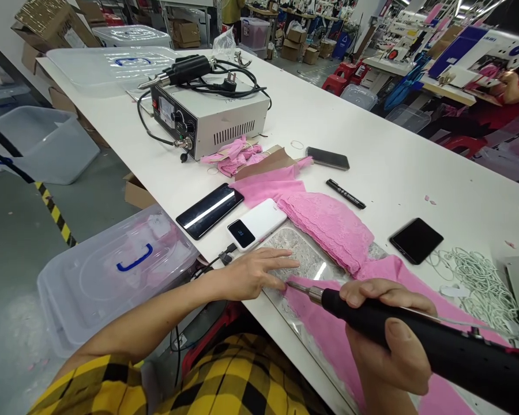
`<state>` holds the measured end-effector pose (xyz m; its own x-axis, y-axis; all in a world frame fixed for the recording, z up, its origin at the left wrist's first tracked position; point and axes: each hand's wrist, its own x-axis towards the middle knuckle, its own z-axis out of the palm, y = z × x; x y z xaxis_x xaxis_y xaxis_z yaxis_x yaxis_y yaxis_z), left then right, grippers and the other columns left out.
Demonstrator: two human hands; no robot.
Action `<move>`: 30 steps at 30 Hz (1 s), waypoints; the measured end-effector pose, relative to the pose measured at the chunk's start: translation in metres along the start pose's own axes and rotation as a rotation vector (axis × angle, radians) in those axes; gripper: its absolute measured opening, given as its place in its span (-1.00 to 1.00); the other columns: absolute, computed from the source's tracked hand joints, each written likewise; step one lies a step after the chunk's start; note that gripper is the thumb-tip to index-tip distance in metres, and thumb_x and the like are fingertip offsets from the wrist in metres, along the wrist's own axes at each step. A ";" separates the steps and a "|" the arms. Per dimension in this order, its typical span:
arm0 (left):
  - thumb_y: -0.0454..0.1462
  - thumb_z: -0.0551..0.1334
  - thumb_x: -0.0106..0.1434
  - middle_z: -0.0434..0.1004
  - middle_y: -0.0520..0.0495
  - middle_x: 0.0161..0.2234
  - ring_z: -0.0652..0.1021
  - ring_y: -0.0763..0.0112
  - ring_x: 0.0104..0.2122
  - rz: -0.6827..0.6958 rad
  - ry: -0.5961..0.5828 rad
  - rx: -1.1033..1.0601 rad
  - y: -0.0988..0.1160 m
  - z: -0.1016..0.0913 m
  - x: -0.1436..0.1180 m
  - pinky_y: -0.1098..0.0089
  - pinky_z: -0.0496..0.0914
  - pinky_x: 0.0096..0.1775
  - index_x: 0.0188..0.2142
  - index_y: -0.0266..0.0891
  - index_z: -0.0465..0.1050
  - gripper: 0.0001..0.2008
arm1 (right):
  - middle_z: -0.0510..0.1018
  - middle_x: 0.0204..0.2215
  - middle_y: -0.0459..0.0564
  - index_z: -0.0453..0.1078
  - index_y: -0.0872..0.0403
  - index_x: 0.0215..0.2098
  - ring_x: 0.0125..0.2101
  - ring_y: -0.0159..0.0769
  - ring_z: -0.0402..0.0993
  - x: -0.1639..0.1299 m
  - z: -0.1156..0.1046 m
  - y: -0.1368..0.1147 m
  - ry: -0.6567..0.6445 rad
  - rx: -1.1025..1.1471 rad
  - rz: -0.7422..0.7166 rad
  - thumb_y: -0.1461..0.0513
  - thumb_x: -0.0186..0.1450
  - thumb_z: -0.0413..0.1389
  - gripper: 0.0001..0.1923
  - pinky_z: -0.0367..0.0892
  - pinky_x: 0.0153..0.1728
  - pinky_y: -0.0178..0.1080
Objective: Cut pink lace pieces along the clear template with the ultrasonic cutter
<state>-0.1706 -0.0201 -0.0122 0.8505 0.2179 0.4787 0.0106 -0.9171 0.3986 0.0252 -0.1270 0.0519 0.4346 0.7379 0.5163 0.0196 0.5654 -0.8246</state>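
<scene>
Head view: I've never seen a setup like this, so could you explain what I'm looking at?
There is no robot here. This single picture comes from a camera on a person's head, looking forward and down at their own bare hands.

The right hand grips a black handheld tool, its metal tip at the edge of some pink fabric. The left hand has its fingers spread beside that tip.

On the white table lie a stack of pink lace, a white power bank, a black marker and tangled pale cord. Farther back, a similar tool rests on a control box with knobs and a dial.
</scene>
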 end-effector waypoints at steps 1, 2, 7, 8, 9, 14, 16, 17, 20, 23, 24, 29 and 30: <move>-0.61 0.07 -0.02 0.40 -0.13 0.20 0.32 0.12 0.26 0.000 0.002 0.002 0.000 0.000 0.000 0.14 0.36 0.17 -0.22 -0.24 0.60 -0.52 | 0.48 -0.43 -0.11 0.39 0.08 -0.33 -0.53 -0.36 0.42 0.000 0.000 0.000 -0.003 -0.003 0.005 0.25 0.16 0.12 -0.90 0.40 -0.46 -0.16; -0.61 0.07 -0.01 0.40 -0.13 0.20 0.33 0.11 0.26 0.000 0.006 0.002 0.000 0.001 0.000 0.14 0.37 0.16 -0.22 -0.25 0.60 -0.52 | 0.48 -0.43 -0.12 0.39 0.07 -0.34 -0.53 -0.36 0.42 -0.001 0.000 0.000 -0.002 -0.006 0.014 0.25 0.16 0.12 -0.91 0.41 -0.45 -0.16; -0.61 0.04 -0.04 0.41 -0.14 0.19 0.33 0.13 0.26 0.008 0.029 -0.007 0.000 0.000 0.000 0.12 0.38 0.16 -0.24 -0.25 0.58 -0.51 | 0.48 -0.43 -0.11 0.40 0.06 -0.34 -0.56 -0.36 0.40 0.003 -0.001 -0.001 0.103 -0.015 0.041 0.23 0.10 0.12 -0.86 0.38 -0.47 -0.14; -0.61 0.03 -0.03 0.42 -0.14 0.18 0.33 0.14 0.26 0.011 0.040 -0.011 0.001 -0.001 0.000 0.11 0.39 0.16 -0.24 -0.25 0.57 -0.51 | 0.48 -0.44 -0.11 0.41 0.06 -0.35 -0.58 -0.36 0.38 0.005 -0.002 -0.002 0.151 -0.014 0.040 0.21 0.08 0.12 -0.85 0.37 -0.49 -0.15; -0.61 0.02 0.01 0.44 -0.14 0.17 0.34 0.16 0.26 0.013 0.054 -0.017 0.001 -0.002 0.000 0.11 0.39 0.15 -0.22 -0.25 0.56 -0.52 | 0.47 -0.45 -0.11 0.41 0.06 -0.38 -0.59 -0.36 0.36 0.009 -0.005 -0.004 0.209 -0.010 0.038 0.19 0.05 0.12 -0.83 0.35 -0.52 -0.16; -0.56 0.03 0.24 0.51 -0.16 0.09 0.36 0.22 0.24 0.043 0.104 -0.020 0.006 -0.007 0.004 0.10 0.40 0.15 -0.11 -0.25 0.51 -0.62 | 0.43 -0.51 -0.12 0.41 0.03 -0.37 -0.50 -0.24 0.43 0.032 -0.031 -0.021 0.555 0.008 0.109 -0.03 0.02 0.17 -0.66 0.42 -0.44 -0.08; -0.51 0.07 0.28 0.53 -0.16 0.07 0.40 0.21 0.20 0.063 0.080 0.019 0.010 -0.006 0.009 0.11 0.40 0.15 -0.09 -0.26 0.50 -0.68 | 0.42 -0.53 -0.13 0.40 0.01 -0.33 -0.50 -0.28 0.41 0.037 -0.044 -0.026 0.647 0.026 0.191 -0.03 0.01 0.20 -0.64 0.44 -0.39 -0.08; -0.49 0.08 0.29 0.54 -0.16 0.06 0.43 0.20 0.17 0.073 0.067 0.043 0.013 -0.005 0.013 0.12 0.41 0.15 -0.09 -0.27 0.50 -0.70 | 0.40 -0.53 -0.15 0.41 0.02 -0.32 -0.51 -0.33 0.38 0.039 -0.050 -0.027 0.678 0.038 0.224 0.02 -0.02 0.22 -0.65 0.44 -0.39 -0.12; -0.45 0.08 0.31 0.55 -0.19 0.03 0.49 0.20 0.09 0.115 0.052 0.103 0.024 0.005 0.028 0.17 0.42 0.10 -0.07 -0.33 0.49 -0.72 | 0.38 -0.48 -0.19 0.43 0.05 -0.29 -0.51 -0.43 0.35 0.037 -0.062 -0.024 0.714 0.056 0.274 0.16 -0.11 0.28 -0.61 0.42 -0.37 -0.24; -0.43 0.07 0.31 0.55 -0.20 0.02 0.51 0.19 0.04 0.147 0.029 0.147 0.035 0.019 0.043 0.19 0.42 0.07 -0.01 -0.37 0.46 -0.69 | 0.40 -0.43 -0.17 0.45 0.08 -0.32 -0.47 -0.45 0.37 0.030 -0.069 -0.019 0.682 0.034 0.285 0.21 -0.15 0.31 -0.61 0.42 -0.32 -0.25; -0.43 0.07 0.31 0.55 -0.21 0.02 0.51 0.19 0.04 0.151 0.013 0.161 0.038 0.024 0.047 0.20 0.41 0.07 0.00 -0.37 0.45 -0.69 | 0.40 -0.42 -0.17 0.45 0.08 -0.34 -0.48 -0.44 0.38 0.027 -0.071 -0.018 0.667 0.025 0.283 0.21 -0.15 0.31 -0.63 0.42 -0.33 -0.24; -0.41 0.12 0.29 0.49 -0.29 0.07 0.48 0.14 0.08 0.121 -0.076 0.249 0.044 0.042 0.058 0.16 0.37 0.10 0.02 -0.39 0.42 -0.68 | 0.38 -0.47 -0.16 0.44 0.05 -0.40 -0.51 -0.42 0.36 0.018 -0.078 -0.019 0.637 0.049 0.263 0.22 -0.10 0.23 -0.75 0.41 -0.36 -0.20; -0.41 0.13 0.29 0.47 -0.30 0.09 0.47 0.12 0.10 0.114 -0.087 0.259 0.044 0.044 0.058 0.14 0.37 0.10 0.02 -0.39 0.43 -0.69 | 0.39 -0.47 -0.16 0.44 0.04 -0.41 -0.50 -0.42 0.36 0.017 -0.079 -0.019 0.634 0.057 0.255 0.23 -0.10 0.23 -0.76 0.41 -0.36 -0.20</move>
<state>-0.0976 -0.0625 -0.0008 0.8956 0.0895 0.4357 0.0366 -0.9911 0.1282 0.1030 -0.1538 0.0582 0.8630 0.5019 0.0580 -0.1930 0.4336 -0.8802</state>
